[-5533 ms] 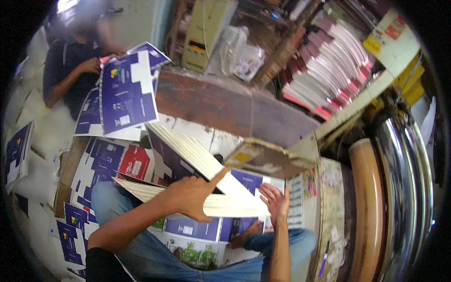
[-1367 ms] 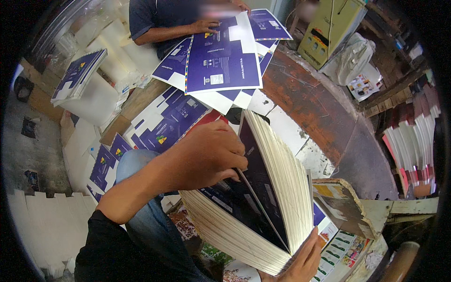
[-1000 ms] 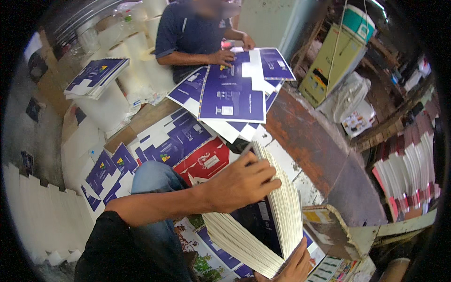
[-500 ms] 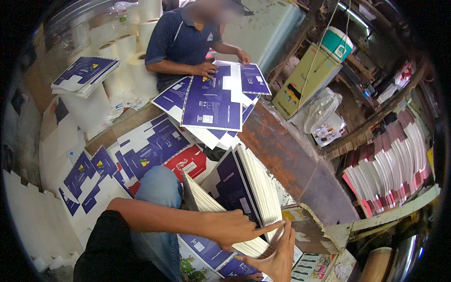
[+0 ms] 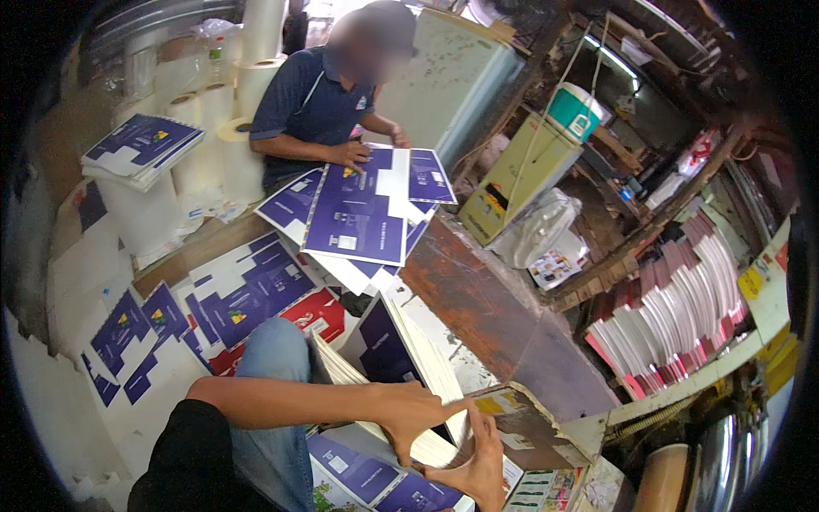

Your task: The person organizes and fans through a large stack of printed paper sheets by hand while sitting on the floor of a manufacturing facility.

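Observation:
My left hand (image 5: pixel 418 420) reaches in from the left above a thick stack of white-edged sheets (image 5: pixel 431 341) with a purple printed face. Its index finger and thumb stretch out apart. Opposite it, my right hand (image 5: pixel 478 468) is raised from the lower edge, thumb and fingers spread. The fingertips of both hands meet, framing a gap through which white sheet edges show. Neither hand visibly holds anything. Purple and white printed sheets (image 5: pixel 363 465) lie below my hands.
Across from me, a person holds a large purple printed sheet (image 5: pixel 354 209) over others. More sheets (image 5: pixel 247 294) cover the left side. White film rolls (image 5: pixel 243 158) stand behind. A pink-white stack (image 5: pixel 665 316) is at right; a worn cardboard flap (image 5: pixel 529 431) stands beside my right hand.
The whole view has shifted, so the surroundings sit further left and mostly lower. My thumbs have come closer together, and my hands stay joined at the fingertips.

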### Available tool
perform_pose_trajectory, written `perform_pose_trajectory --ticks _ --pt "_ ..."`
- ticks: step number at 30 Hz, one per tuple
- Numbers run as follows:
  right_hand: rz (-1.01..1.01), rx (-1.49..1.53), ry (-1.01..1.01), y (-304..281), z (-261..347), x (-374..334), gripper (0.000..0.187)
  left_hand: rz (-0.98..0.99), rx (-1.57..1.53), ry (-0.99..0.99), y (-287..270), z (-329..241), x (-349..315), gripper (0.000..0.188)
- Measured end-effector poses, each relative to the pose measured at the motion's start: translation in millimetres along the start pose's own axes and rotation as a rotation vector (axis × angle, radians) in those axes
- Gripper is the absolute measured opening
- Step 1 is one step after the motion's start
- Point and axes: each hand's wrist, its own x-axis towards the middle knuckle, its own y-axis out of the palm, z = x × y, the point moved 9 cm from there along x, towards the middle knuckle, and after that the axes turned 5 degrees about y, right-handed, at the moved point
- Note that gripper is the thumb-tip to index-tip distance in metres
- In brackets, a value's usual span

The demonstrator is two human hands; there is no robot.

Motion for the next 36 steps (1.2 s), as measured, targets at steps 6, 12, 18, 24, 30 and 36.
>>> perform_pose_trajectory --ticks 6,12,18,24,30,36 --pt "-0.293 -0.249 -0.126 -118.8 65.9 -29.6 0.118 0.065 -0.017 0.003 -0.8 7.5 9.6 0.15" --pt "-0.327 -0.575 0.295 -100.0 18.2 -31.7 0.084 0.073 -0.013 0.0 3.5 13.4 12.3 0.152" --pt "-0.138 -0.265 0.231 -18.7 -37.1 -27.2 0.076 0.027 0.034 0.113 2.3 1.4 12.2 0.155" --pt "-0.578 -0.517 0.424 -146.2 -66.9 -161.9 0.065 0.089 -0.044 -0.128 1.6 14.9 14.3 0.16" --pt "-0.992 -0.532 1.07 -267.1 -175.5 -455.0 0.028 0.008 -0.032 -0.137 -7.4 9.1 17.1 0.158" --pt "-0.527 -0.653 1.629 -179.8 -294.9 -717.5 0.04 0.001 -0.009 -0.106 -9.0 8.9 20.7 0.158"
